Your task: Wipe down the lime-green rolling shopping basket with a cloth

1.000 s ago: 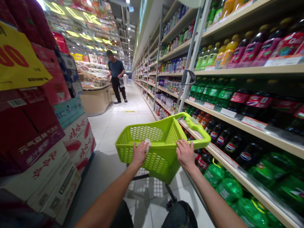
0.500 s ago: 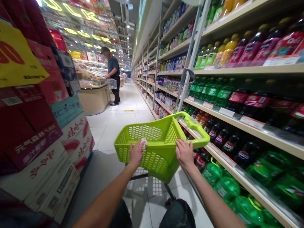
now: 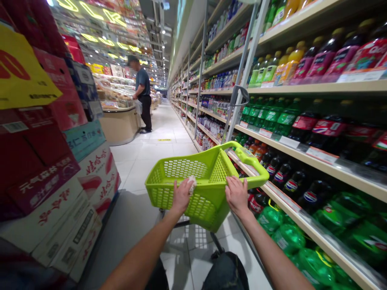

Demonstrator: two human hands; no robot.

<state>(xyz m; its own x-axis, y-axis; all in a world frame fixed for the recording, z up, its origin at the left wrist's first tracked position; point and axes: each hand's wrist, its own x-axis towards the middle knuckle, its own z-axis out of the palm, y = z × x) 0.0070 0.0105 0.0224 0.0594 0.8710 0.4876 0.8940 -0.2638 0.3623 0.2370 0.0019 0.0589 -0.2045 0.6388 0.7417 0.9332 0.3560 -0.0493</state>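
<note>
A lime-green shopping basket (image 3: 169, 177) rides on a wheeled frame in front of me in a shop aisle. My left hand (image 3: 180, 197) grips its near rim and has a small crumpled white cloth or tissue (image 3: 191, 185) pressed under the fingers. My right hand (image 3: 236, 196) holds the near rim at the right corner, fingers curled over the edge. The basket's green handle (image 3: 252, 161) sticks up to the right. No goods show inside the basket.
Shelves of soda bottles (image 3: 305, 121) run along the right, close to the basket. Stacked red and white cartons (image 3: 60, 177) with a yellow price sign (image 3: 21, 76) line the left. A person (image 3: 143, 94) stands at a counter (image 3: 119, 123) down the tiled aisle.
My left hand with the cloth has slid slightly to the right along the rim. The person ahead has stepped up to the counter. The basket has stayed nearly in place.
</note>
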